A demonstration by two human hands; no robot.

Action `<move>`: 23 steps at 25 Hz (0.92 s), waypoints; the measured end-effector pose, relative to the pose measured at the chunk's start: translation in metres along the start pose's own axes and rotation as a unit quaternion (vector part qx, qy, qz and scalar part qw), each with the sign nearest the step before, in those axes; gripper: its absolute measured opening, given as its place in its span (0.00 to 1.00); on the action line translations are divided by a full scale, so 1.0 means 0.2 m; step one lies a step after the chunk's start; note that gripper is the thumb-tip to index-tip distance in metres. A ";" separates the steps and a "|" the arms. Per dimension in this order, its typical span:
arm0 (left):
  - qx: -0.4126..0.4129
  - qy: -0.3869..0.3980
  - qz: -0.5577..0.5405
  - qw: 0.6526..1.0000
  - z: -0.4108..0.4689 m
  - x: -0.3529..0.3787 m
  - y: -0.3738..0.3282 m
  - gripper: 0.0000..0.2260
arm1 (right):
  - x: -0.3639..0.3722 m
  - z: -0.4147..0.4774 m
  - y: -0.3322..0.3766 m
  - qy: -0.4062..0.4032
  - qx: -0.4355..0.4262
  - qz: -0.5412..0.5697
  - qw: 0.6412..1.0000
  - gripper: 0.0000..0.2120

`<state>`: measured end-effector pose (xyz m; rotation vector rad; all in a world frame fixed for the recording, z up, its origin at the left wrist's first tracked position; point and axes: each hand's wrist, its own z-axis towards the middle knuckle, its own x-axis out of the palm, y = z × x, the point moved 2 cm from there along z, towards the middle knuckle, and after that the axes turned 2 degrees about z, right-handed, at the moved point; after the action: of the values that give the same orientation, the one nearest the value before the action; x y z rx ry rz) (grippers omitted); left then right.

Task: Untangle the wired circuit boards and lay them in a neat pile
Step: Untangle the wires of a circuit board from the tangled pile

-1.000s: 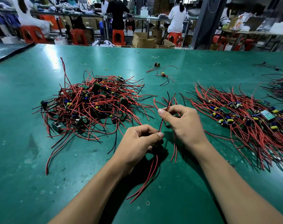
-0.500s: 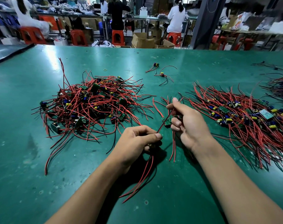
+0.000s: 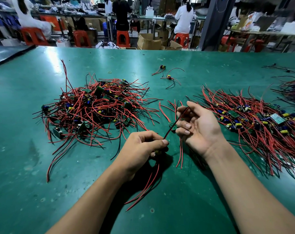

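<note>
The left hand (image 3: 143, 147) is curled into a loose fist above the green worktop (image 3: 42, 191). Its thumb and forefinger pinch the lower end of a thin red-and-black wire (image 3: 180, 116). This wire runs taut, up and to the right, to the right hand (image 3: 200, 125).

The right hand is turned palm up with its fingers curled. Thumb and forefinger pinch the upper part of the wire, and the lower fingertips hold a small green circuit board (image 3: 172, 127) just beside the wire, between the two hands. Loose red and black leads (image 3: 148, 184) trail from under the left hand onto the worktop.

The tangled heap of red-wired circuit boards (image 3: 96, 110) lies to the left of the hands. The flatter pile of wired boards (image 3: 253, 125), its wires lying roughly one way, lies to the right, near the right hand. Two separate small wired boards (image 3: 168, 77) lie beyond the hands, apart from both piles.
</note>
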<state>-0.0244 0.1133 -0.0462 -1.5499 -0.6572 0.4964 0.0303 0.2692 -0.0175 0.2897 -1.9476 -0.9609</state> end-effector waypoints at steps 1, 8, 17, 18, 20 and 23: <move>-0.002 -0.001 -0.001 1.000 0.00 0.00 0.00 0.05 | 0.00 0.00 0.00 0.005 0.001 -0.001 1.000 0.19; -0.005 -0.033 -0.024 0.999 0.01 -0.01 0.02 0.05 | 0.01 0.00 -0.06 0.027 -0.078 -0.254 0.964 0.18; 0.004 -0.043 -0.084 0.995 0.02 -0.01 0.02 0.08 | 0.00 -0.02 -0.13 0.151 -0.011 -0.364 0.919 0.08; 0.006 -0.047 -0.078 0.996 0.01 -0.01 0.03 0.08 | 0.00 -0.02 -0.12 0.145 -0.030 -0.375 0.915 0.07; 0.008 -0.047 -0.058 0.997 0.01 -0.02 0.02 0.07 | 0.00 -0.02 -0.12 0.124 -0.071 -0.391 0.909 0.09; 0.005 -0.030 -0.039 0.999 0.02 -0.02 0.02 0.07 | -0.01 0.00 -0.13 0.084 -0.098 -0.373 0.919 0.11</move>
<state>-0.0298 0.1124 -0.0511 -1.4976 -0.7579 0.4882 0.0267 0.2524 -0.0377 1.0108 -1.5679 -1.5421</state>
